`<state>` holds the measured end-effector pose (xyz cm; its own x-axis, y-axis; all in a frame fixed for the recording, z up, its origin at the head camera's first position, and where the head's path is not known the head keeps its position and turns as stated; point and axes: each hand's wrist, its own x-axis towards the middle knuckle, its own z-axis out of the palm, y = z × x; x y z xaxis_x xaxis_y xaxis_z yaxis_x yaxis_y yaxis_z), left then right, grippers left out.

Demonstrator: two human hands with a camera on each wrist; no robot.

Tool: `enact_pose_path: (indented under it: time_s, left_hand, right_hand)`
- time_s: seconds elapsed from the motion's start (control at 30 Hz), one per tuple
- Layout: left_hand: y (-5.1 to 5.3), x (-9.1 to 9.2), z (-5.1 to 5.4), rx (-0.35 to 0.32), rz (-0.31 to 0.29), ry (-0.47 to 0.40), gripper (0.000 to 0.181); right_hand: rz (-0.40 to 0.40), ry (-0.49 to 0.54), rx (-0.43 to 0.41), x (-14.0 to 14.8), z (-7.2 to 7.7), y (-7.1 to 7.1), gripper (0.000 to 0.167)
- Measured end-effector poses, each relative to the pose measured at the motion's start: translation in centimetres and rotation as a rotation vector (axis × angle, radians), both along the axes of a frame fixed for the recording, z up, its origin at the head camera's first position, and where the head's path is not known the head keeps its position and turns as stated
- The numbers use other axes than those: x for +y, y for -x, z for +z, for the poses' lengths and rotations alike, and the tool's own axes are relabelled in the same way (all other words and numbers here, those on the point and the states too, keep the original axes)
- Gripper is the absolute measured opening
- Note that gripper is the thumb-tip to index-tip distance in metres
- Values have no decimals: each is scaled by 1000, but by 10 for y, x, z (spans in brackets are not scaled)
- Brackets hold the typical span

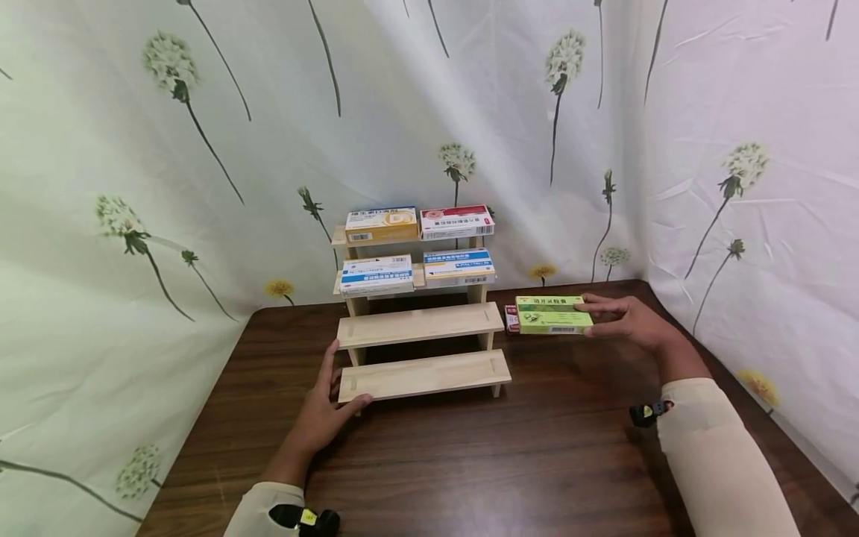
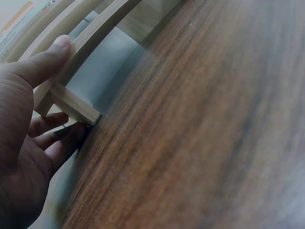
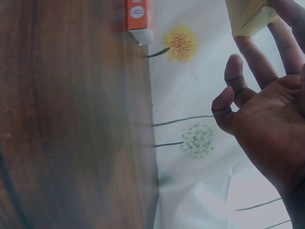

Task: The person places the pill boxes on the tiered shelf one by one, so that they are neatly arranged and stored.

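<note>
In the head view a wooden stepped rack stands on the table, with medicine boxes on its two upper steps. My left hand grips the rack's lower left end. Its thumb lies on the front edge of the bottom step, and the left wrist view shows the other fingers beside the wooden leg. Between thumb and fingers, my right hand pinches a green medicine box by its right end. The right wrist view catches a corner of this box, held above the table.
Behind the green box sits a red box on the table, partly hidden. The top step bears a yellow-and-white box and a red-and-white box. Two blue-and-white boxes lie one step lower. A dandelion-print curtain surrounds the table.
</note>
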<state>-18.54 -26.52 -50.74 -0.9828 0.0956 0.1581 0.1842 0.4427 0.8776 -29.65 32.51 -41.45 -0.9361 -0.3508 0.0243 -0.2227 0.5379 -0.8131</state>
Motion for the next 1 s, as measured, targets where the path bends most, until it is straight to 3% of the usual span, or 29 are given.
enact_pose_path:
  time_s: [0.47, 0.77, 1.0]
  left_hand:
    - [0, -1, -1, 6, -27, -39, 119]
    - [0, -1, -1, 6, -25, -35, 119]
    - [0, -1, -2, 4, -25, -47, 119]
  right_hand:
    - [67, -20, 101, -21, 18, 0, 57]
    - [131, 32, 119, -40, 20, 2, 55]
    - [166, 85, 78, -60, 20, 3, 58]
